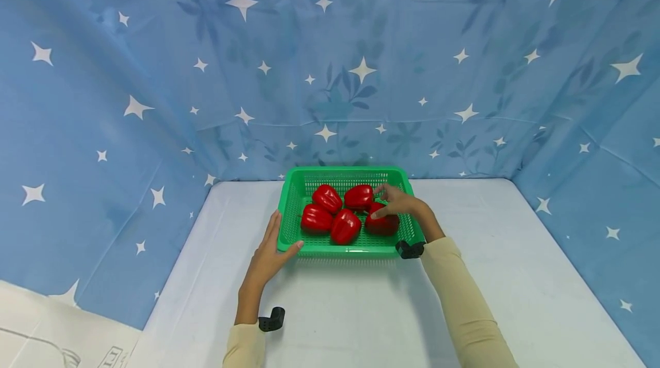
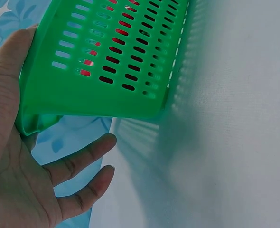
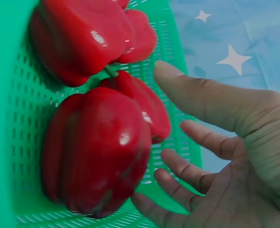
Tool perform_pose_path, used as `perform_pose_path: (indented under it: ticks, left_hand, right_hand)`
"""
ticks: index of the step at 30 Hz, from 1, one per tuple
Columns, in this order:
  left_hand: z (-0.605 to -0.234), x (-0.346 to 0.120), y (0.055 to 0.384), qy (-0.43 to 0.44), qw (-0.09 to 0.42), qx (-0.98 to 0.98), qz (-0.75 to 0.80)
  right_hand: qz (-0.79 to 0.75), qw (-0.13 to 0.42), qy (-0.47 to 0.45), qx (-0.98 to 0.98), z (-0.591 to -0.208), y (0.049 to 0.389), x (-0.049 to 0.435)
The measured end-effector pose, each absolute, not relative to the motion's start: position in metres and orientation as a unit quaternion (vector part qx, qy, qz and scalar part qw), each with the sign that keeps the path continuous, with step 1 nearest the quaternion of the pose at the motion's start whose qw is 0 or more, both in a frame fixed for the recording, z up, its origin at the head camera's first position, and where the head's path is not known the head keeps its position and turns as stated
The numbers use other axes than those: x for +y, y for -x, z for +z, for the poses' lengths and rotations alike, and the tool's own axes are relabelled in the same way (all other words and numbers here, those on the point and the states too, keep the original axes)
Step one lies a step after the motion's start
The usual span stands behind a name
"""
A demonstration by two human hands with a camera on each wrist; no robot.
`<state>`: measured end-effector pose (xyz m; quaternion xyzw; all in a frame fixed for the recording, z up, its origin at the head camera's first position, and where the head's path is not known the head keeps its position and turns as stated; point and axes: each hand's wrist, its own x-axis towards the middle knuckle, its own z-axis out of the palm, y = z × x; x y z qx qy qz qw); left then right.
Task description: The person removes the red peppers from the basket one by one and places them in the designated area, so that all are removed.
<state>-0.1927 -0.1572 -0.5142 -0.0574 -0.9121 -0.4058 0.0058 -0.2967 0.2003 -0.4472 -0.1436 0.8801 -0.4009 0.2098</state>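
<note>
A green plastic basket [image 1: 345, 171] with slotted walls holds several red bell peppers, among them a front middle pepper [image 1: 345, 228] and a back left pepper [image 1: 327, 198]. My left hand [image 1: 267, 259] is at the basket's front left corner, thumb by the front rim and fingers along the left side. In the left wrist view two fingers of that hand [image 2: 16, 175] stretch out below the corner, apart from the wall. Over the basket's right side, my right hand [image 1: 401, 202] spreads its fingers around the rightmost pepper [image 3: 102, 152], which lies on the basket floor; nothing is gripped.
The basket stands on a white-covered table [image 1: 340, 310], close to its back edge. Blue curtains [image 1: 330, 70] with white stars hang behind and along both sides. A black wrist camera [image 1: 410, 249] on the right arm overlaps the basket's front right corner.
</note>
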Motion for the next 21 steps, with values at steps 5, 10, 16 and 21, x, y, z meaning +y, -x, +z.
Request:
perform_pose_path:
  ticks: [5,10,16,21]
  left_hand:
    - [-0.5152,-0.1569,0.1933,0.060,0.009,-0.912,-0.407]
    - [-0.5150,-0.1573,0.1934,0.058,0.008,-0.911,-0.409]
    - [-0.5166,-0.1571,0.1949,0.062,0.016,-0.912,-0.404]
    - [-0.5156,-0.1570,0.1941,0.061,0.015,-0.910,-0.410]
  right_hand:
    - [-0.356,0.218,0.123,0.900,-0.4536,0.2950,0.1988]
    - [-0.335,0.218,0.102,0.911,-0.4561,0.2950,0.1971]
    - [-0.307,0.223,0.088,0.921,-0.4572,0.2966,0.1943]
    - [-0.286,0.229,0.098,0.925,-0.4581,0.2983,0.1934]
